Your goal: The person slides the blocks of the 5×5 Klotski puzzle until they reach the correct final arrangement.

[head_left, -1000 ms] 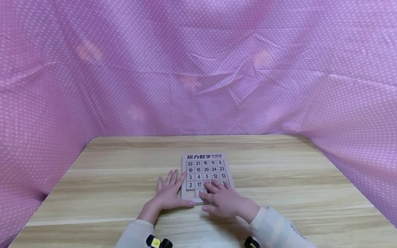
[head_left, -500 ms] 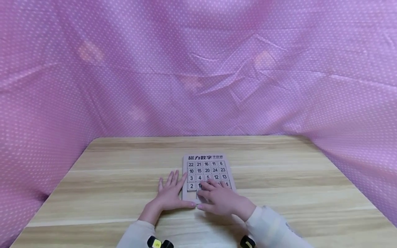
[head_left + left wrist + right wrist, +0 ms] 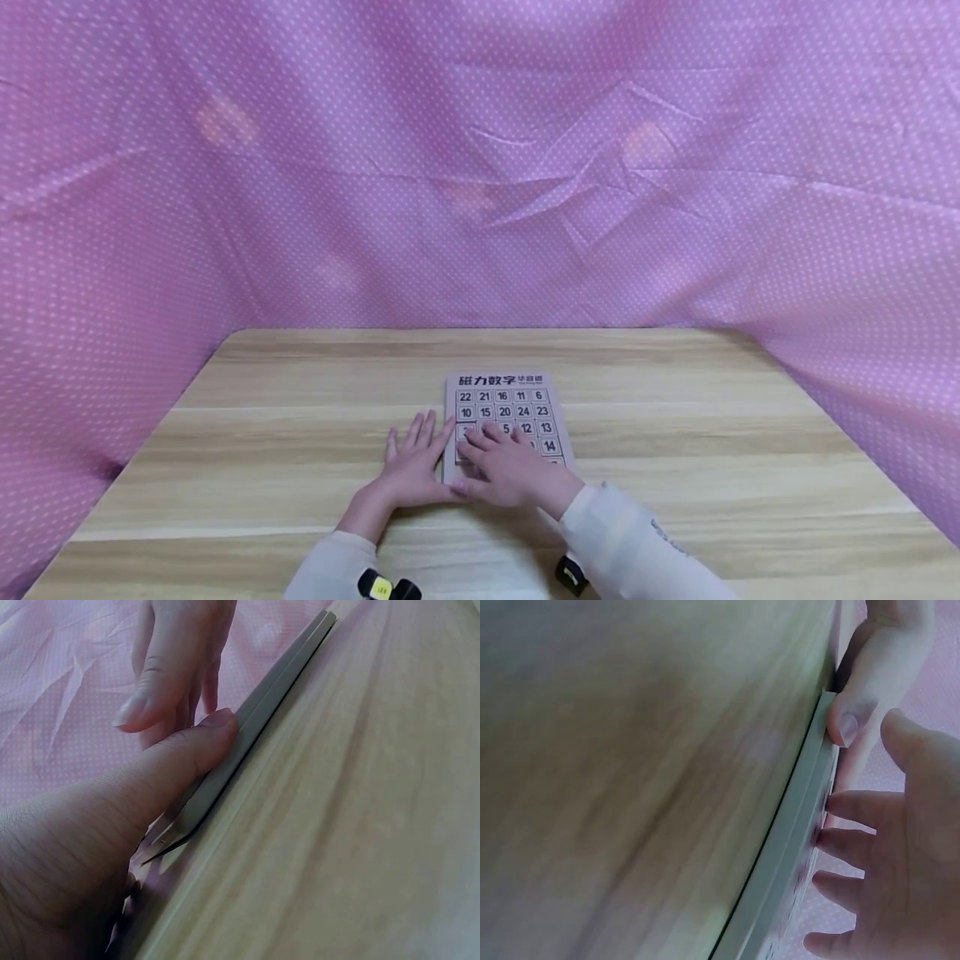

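A flat number sliding puzzle (image 3: 502,412) lies on the wooden table, its tiles set in rows under a line of black characters. My left hand (image 3: 411,471) rests at the puzzle's left side with fingers spread, the thumb along the near edge. In the left wrist view that thumb (image 3: 214,739) presses the puzzle's edge. Over the lower left tiles lies my right hand (image 3: 510,471), its fingers stretched out and hiding several numbers. The right wrist view shows the right fingertips (image 3: 829,881) at the tile face.
The wooden table (image 3: 712,450) spreads around the puzzle on all sides. Pink dotted cloth (image 3: 480,208) hangs behind it and at both sides. Each wrist carries a black strap, such as the left strap (image 3: 386,585).
My right hand has slid left across the puzzle, from the lower middle tiles to the lower left ones. Tile 14 shows again. The left hand has stayed in place.
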A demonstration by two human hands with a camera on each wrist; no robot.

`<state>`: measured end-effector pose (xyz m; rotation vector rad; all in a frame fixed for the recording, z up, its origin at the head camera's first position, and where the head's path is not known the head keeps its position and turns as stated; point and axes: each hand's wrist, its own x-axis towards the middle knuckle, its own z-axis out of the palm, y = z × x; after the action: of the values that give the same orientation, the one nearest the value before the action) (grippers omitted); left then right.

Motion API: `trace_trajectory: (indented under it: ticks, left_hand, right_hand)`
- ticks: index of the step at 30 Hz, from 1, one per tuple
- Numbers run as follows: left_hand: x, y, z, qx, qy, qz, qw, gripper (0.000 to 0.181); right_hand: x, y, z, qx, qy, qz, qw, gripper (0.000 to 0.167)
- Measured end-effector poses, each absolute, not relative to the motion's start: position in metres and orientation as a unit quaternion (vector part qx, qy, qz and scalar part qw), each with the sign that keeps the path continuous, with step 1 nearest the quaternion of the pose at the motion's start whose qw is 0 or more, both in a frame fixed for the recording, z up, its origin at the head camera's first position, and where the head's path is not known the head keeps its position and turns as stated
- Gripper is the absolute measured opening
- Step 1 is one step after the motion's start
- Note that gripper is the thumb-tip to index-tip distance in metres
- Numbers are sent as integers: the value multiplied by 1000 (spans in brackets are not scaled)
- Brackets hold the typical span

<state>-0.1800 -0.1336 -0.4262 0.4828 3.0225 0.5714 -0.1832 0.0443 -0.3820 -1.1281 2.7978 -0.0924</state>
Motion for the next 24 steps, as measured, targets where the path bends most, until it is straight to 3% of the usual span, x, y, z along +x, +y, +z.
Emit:
trace_trajectory:
  ticks: [24]
  left_hand:
    - [-182, -135, -424, 160, 967, 198, -1, 111]
  right_hand:
    - [-166, 61, -372, -388, 917, -47, 78, 63]
